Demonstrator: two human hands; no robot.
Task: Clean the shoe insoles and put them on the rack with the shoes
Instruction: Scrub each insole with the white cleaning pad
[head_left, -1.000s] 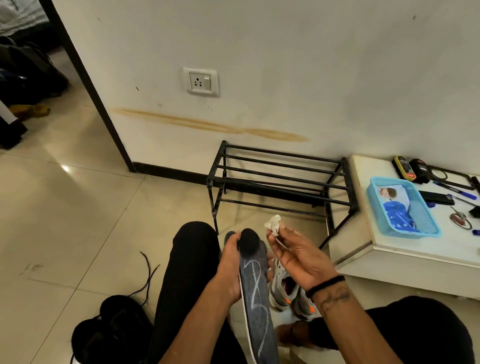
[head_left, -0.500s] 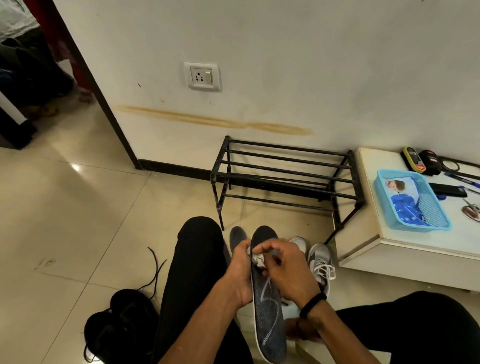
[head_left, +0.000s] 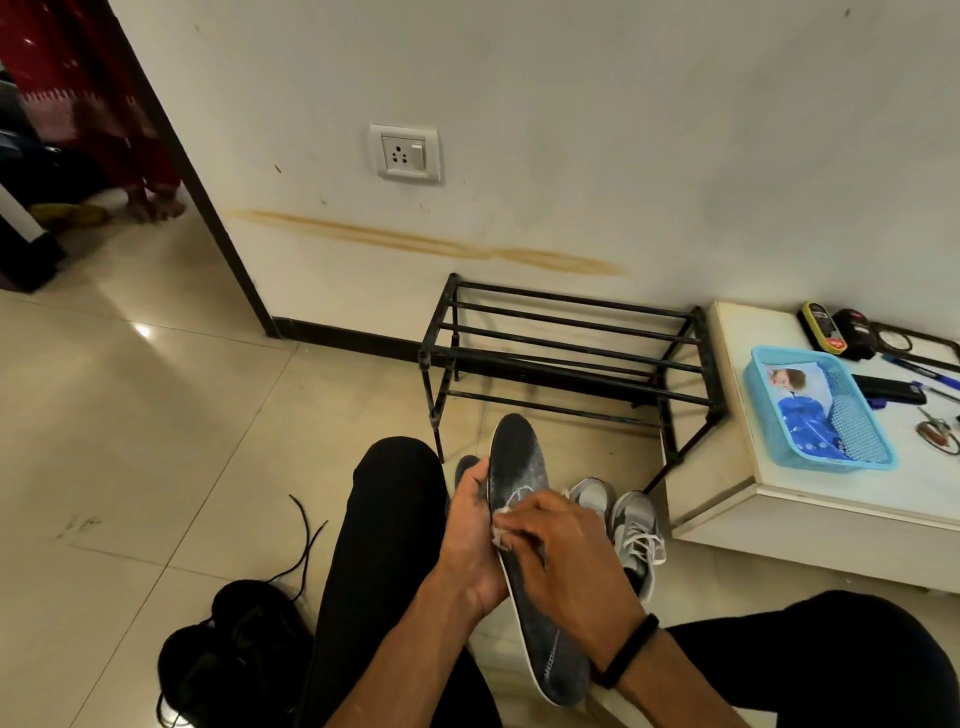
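A dark grey insole (head_left: 519, 467) with a white edge stands tilted between my knees, toe end up. My left hand (head_left: 470, 535) grips it from the left side and behind. A second dark insole (head_left: 464, 465) peeks out behind that hand. My right hand (head_left: 561, 551) presses a small white wipe (head_left: 500, 530) against the insole's middle, fingers curled over the wipe. A pair of grey sneakers (head_left: 623, 519) with white laces sits on the floor just right of the insole. The black metal rack (head_left: 566, 353) stands bare against the wall beyond.
A pair of black shoes (head_left: 228, 654) with loose laces lies at my lower left. A low white table (head_left: 831, 499) on the right carries a blue basket (head_left: 815, 410), polish tins and pens. A doorway opens at the far left.
My right hand came down from the air with the wipe and now rubs it lower along the insole. The insole is raised more upright and the view has shifted.
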